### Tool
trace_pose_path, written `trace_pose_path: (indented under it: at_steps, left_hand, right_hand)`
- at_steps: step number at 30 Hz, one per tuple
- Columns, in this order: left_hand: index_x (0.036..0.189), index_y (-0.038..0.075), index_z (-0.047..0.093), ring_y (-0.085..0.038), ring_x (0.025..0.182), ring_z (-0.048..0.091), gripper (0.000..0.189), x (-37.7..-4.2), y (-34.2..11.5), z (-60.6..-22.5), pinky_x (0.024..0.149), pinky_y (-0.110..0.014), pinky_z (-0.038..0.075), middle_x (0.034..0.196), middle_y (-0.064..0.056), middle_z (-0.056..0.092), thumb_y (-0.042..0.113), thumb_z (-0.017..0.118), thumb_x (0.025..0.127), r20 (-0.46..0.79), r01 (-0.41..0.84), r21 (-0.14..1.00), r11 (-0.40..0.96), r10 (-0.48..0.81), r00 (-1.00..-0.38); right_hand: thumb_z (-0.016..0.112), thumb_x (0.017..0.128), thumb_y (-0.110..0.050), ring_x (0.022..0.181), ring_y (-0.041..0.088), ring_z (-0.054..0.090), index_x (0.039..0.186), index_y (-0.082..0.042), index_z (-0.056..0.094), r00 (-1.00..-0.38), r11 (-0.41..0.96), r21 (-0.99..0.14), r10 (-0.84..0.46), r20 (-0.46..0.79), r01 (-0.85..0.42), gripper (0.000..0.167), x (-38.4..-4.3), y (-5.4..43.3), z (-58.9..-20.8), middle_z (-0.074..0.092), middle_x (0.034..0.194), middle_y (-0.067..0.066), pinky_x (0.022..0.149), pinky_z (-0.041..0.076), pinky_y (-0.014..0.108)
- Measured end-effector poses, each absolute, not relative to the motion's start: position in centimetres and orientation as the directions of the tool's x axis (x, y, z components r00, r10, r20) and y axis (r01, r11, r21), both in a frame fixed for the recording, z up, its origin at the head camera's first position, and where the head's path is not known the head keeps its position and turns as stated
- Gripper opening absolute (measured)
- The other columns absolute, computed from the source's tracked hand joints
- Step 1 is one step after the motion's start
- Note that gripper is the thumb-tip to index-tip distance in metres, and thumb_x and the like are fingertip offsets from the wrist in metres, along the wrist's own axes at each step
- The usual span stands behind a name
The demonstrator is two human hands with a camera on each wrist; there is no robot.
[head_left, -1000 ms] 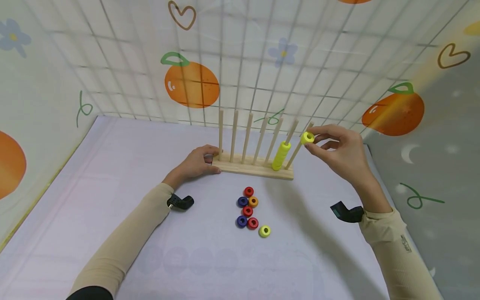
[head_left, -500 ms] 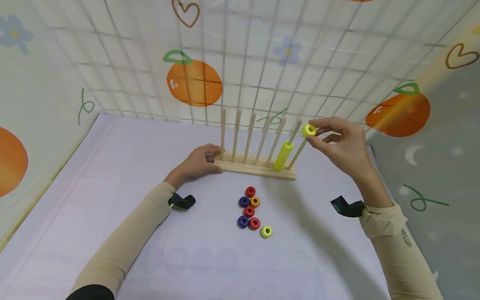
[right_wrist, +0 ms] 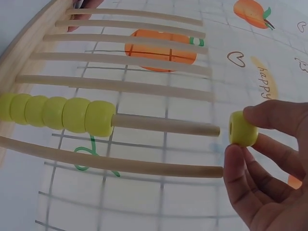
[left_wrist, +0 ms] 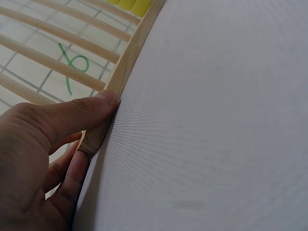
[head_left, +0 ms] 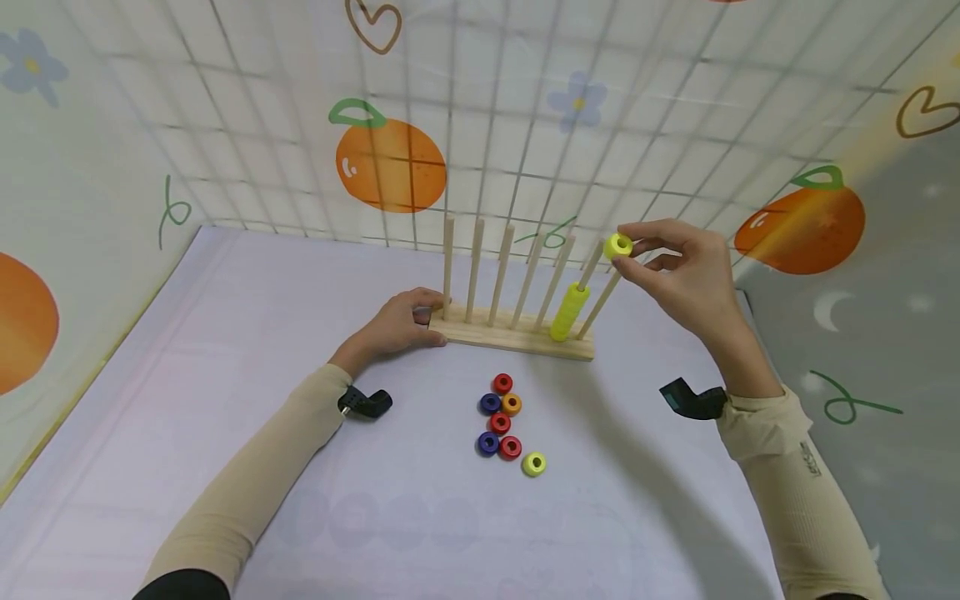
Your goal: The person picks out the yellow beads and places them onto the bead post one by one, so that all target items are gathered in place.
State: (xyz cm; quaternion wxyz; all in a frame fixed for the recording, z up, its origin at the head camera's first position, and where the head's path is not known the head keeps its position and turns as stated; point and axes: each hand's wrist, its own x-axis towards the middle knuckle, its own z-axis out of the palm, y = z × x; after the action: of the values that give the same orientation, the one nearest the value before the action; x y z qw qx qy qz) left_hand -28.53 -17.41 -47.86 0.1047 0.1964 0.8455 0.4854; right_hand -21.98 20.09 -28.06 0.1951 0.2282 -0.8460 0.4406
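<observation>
A wooden peg rack (head_left: 510,333) with several upright rods stands toward the back of the table. My left hand (head_left: 401,323) grips its left end, thumb on the front edge and fingers behind in the left wrist view. My right hand (head_left: 686,287) pinches a yellow bead (right_wrist: 243,129) between thumb and fingertips. In the right wrist view the bead is just off the tip of the rod (right_wrist: 168,126) that carries a stack of yellow beads (right_wrist: 62,113). That rod is second from the right end; the other rods are bare.
Red, blue and orange beads lie in a cluster in front of the rack, among them a red bead (head_left: 502,383) and a blue bead (head_left: 487,443). One loose yellow bead (head_left: 534,464) lies nearest the front. A patterned cloth wall (head_left: 390,167) rises behind the rack.
My right hand has lifted the yellow bead up from beside the rightmost rod to the tip of the rod with the yellow stack. The left hand keeps its grip on the rack.
</observation>
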Motion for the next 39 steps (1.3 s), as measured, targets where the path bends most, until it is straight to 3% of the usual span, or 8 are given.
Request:
trace_pose_path:
  at_steps: [25, 39]
  left_hand:
    - [0.143, 0.006, 0.055, -0.033, 0.125, 0.055, 0.074, -28.5, -17.4, -47.8, 0.101, -0.038, 0.05, 0.148, -0.007, 0.046, 0.017, 0.088, 0.078, 0.018, 0.23, 0.869, 0.438, 0.436, -0.9]
    - [0.144, 0.008, 0.053, -0.033, 0.123, 0.057, 0.076, -28.5, -17.6, -47.8, 0.099, -0.038, 0.051, 0.149, -0.004, 0.045, 0.021, 0.089, 0.078, 0.005, 0.218, 0.869, 0.445, 0.431, -0.902]
  right_hand:
    - [0.081, 0.08, 0.001, 0.084, 0.009, 0.063, 0.112, -0.001, 0.075, -0.838, 0.575, -0.627, -0.222, 0.499, -0.525, 0.032, -24.0, 19.7, -28.1, 0.071, 0.106, 0.015, 0.068, 0.053, 0.012]
    - [0.081, 0.082, -0.005, 0.082, 0.007, 0.063, 0.108, -0.004, 0.077, -0.859, 0.603, -0.627, -0.222, 0.461, -0.493, 0.027, -24.1, 19.7, -28.2, 0.071, 0.102, 0.005, 0.07, 0.054, 0.013]
